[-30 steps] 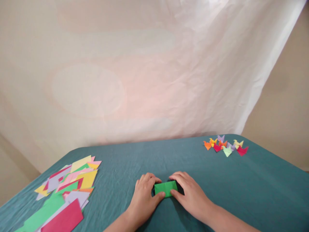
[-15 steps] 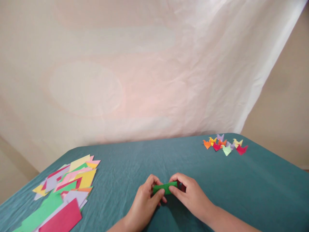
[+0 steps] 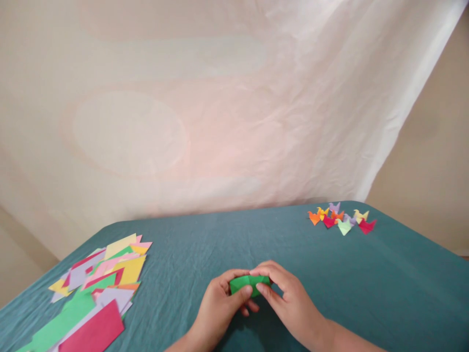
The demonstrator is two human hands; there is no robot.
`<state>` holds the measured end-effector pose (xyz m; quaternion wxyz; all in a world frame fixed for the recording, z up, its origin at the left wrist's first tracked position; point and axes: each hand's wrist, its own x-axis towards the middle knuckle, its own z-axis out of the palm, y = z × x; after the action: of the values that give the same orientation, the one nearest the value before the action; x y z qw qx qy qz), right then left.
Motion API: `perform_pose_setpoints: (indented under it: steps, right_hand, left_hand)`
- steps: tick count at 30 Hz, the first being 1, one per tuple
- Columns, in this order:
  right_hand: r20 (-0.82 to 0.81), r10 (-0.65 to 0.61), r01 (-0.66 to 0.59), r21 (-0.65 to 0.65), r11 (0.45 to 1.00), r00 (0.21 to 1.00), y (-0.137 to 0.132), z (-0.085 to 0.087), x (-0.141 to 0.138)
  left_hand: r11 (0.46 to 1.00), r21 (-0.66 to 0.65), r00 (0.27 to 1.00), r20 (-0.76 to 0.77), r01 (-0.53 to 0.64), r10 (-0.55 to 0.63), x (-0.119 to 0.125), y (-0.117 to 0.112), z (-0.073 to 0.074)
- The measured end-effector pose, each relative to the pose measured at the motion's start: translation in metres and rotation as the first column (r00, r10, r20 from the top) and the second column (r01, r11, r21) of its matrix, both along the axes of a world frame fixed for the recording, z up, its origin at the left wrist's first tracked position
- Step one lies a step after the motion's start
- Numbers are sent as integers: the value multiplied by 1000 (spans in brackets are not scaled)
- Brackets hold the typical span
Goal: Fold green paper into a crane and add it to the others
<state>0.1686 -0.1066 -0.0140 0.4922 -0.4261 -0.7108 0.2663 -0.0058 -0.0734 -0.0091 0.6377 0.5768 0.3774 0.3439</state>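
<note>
A small folded green paper (image 3: 247,282) is held just above the teal tablecloth (image 3: 384,283) near the front middle. My left hand (image 3: 222,305) pinches its left end, thumb on the near face and fingers curled behind. At its right end my right hand (image 3: 289,299) pinches it the same way. The fingertips of both hands meet over the top edge of the paper.
A spread of coloured paper sheets (image 3: 95,288) lies at the front left, with a red sheet (image 3: 97,332) nearest me. Several small folded paper figures (image 3: 340,219) sit in a cluster at the back right. A creased pale cloth (image 3: 220,107) hangs behind the table.
The green paper lay flat under both hands a second ago. Both hands have since lifted it off the cloth and closed on its ends, folding it narrower.
</note>
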Motion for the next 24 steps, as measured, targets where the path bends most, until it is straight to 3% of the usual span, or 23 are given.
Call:
perform_pose_setpoints:
  steps: [9, 15, 24]
  right_hand:
    - [10, -123, 123, -17, 992, 992, 4, -2, 0]
    - [-45, -124, 120, -92, 988, 991, 5, -5, -1]
    - [-54, -122, 117, -93, 989, 991, 5, -1, -3]
  left_hand:
    - [995, 13, 994, -40, -101, 101, 1, -3, 5]
    - [996, -22, 996, 37, -82, 82, 0, -2, 0]
    - [989, -68, 990, 38, -130, 132, 0, -3, 2]
